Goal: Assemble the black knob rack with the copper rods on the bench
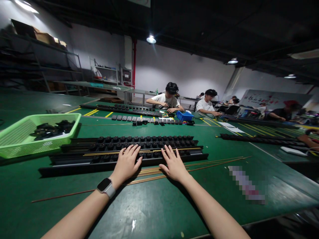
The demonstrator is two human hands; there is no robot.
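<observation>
- Your left hand (pixel 126 163) and your right hand (pixel 174 164) lie flat, side by side, on the near edge of the long black strip (pixel 124 154). On both hands the fingers are spread open and stretched forward; they close around nothing and only press down.
- Under your palms and just in front of the strip lie thin copper rods (pixel 154 172) on the green surface (pixel 154 205). Some run out to the right, and one reaches far to the left, past the watch (pixel 106 187) on your left wrist.
- It seems the step is to seat or hold the strip. To do it well, I think you should keep both palms level and press evenly, so the strip does not tip. Keep your wrists off the loose rods, because they roll easily.
- One more copper rod already lies along the strip, between the rows of black caps (pixel 147 139). Watch that your fingertips do not push it out of its groove.
- To the left, near the strip, stands a green basket (pixel 15 146) with dark parts inside.
- Farther on, other black strips (pixel 129 109) and small black pieces lie on the same surface, beside a blue box (pixel 184 116).
- At the far end, other persons (pixel 166 99) sit and work with their own hands.
</observation>
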